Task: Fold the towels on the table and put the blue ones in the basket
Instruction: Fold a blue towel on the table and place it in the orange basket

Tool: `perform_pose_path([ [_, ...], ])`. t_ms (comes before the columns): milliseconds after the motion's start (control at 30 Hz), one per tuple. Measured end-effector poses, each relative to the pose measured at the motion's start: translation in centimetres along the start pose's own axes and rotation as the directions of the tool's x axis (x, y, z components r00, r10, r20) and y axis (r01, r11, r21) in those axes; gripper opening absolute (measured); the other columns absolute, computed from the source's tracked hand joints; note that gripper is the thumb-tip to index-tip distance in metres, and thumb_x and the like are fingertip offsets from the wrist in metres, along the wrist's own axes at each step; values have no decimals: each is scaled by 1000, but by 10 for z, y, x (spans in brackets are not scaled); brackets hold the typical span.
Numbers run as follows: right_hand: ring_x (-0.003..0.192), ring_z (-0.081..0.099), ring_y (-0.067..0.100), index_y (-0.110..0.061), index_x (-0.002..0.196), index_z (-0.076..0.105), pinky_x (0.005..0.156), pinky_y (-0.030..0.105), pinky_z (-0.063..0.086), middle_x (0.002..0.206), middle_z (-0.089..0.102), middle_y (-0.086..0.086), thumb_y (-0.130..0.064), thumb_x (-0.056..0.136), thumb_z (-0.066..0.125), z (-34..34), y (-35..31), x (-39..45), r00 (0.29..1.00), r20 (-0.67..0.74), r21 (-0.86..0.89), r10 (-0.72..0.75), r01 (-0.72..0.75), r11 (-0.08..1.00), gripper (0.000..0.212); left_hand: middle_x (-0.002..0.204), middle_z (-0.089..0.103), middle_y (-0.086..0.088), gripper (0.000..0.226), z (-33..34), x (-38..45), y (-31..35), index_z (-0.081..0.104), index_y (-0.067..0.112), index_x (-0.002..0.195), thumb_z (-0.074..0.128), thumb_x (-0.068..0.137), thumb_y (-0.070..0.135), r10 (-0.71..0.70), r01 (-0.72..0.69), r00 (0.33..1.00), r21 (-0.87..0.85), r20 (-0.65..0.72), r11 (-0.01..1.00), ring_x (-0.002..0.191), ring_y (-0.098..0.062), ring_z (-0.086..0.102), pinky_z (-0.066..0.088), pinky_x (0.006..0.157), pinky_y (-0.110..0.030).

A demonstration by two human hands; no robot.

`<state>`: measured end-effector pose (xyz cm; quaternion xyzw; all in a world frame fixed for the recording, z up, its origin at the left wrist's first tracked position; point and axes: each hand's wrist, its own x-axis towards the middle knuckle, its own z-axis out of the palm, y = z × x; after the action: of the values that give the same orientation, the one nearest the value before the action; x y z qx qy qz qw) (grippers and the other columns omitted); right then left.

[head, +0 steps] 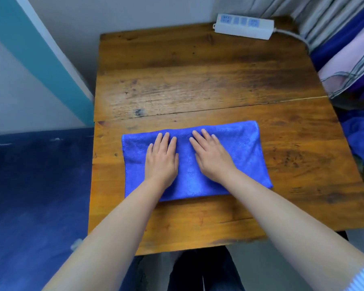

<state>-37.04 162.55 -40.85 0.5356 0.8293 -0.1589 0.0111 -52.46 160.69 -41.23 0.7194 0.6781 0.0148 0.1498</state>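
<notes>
You are at a worn wooden tabletop [198, 80] in a room corner, a white and teal wall on the left and dark blue floor below it. On the near half of the tabletop lies the blue towel [240, 156], already doubled into a wide band, its left edge near the tabletop's left side. Your left hand [161, 162] lies flat on its left-centre, fingers [165, 141] straight and close together, clamped on nothing. Just beside it your right hand [212, 158] presses the middle the same way, fingers slightly spread.

Both palms crowd the centre, so the towel's ends are free: push outward unevenly and the top layer may slide, skewing the edges, most likely at the right end. A rumple runs along the far fold; fold over it and it could set in.

At the far right corner sits a white power strip [243, 26]; off the right edge lies crumpled blue cloth [361, 139]. No basket is in view, so you cannot tell where the towel must go.
</notes>
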Motion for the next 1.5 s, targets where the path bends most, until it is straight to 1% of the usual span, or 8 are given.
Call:
perform_pose_path([
  [333,145,1,17,-25,146,13,112,33,-10,156,5,-6,-39,96,31,8,44,11,988,24,-78,154,-152,985,55,156,16,3,57,12,10,-51,25,32,143,25,89,50,-91,90,996,47,19,995,145,-24,2,-3,113,-46],
  [467,144,3,20,-20,146,16,114,37,-3,156,9,-1,-35,96,34,-3,80,2,930,-37,-27,366,-367,930,55,156,12,-2,56,8,4,-76,25,26,144,40,93,42,-273,273,962,-29,0,962,144,-32,2,3,113,-50],
  [667,144,-3,27,-16,147,10,116,45,0,157,3,5,-35,97,27,-16,103,-12,835,-13,30,550,-549,835,55,157,5,-3,59,3,-3,-82,16,23,147,36,94,42,-281,281,960,5,23,960,144,-29,-4,-1,115,-47],
  [833,143,5,35,-8,143,23,113,51,3,154,12,15,-33,94,40,-10,57,-41,871,-175,89,460,-451,888,58,156,11,-12,57,-4,-20,-60,25,11,144,38,95,36,-251,250,965,-26,-71,968,144,-30,1,2,114,-51],
  [1067,142,12,33,-16,140,33,113,52,6,153,21,9,-46,87,26,26,25,-89,909,-50,4,413,-414,910,62,156,11,-7,61,26,-74,-42,24,20,145,43,92,45,-145,140,987,61,73,988,144,-32,2,2,113,-50],
  [1233,142,11,32,-13,143,26,112,49,10,155,14,12,-32,95,41,21,37,-100,775,-86,114,626,-616,779,54,157,8,-2,62,25,-73,-41,19,26,146,38,92,49,-181,173,979,85,95,981,144,-32,-2,8,110,-56],
  [1333,129,31,34,-5,139,31,102,45,23,144,33,18,-29,90,49,10,33,-105,628,-125,211,768,-740,639,57,157,4,-2,63,22,-74,-31,15,26,147,34,92,51,-228,213,966,119,124,970,144,-30,-1,17,107,-53],
  [1500,118,43,35,-2,118,50,97,41,27,122,53,22,-25,87,57,-6,40,-93,520,-8,239,854,-828,507,39,154,11,-5,65,0,-63,-19,16,25,144,33,90,56,-253,187,936,264,243,946,139,-34,12,19,106,-57],
])
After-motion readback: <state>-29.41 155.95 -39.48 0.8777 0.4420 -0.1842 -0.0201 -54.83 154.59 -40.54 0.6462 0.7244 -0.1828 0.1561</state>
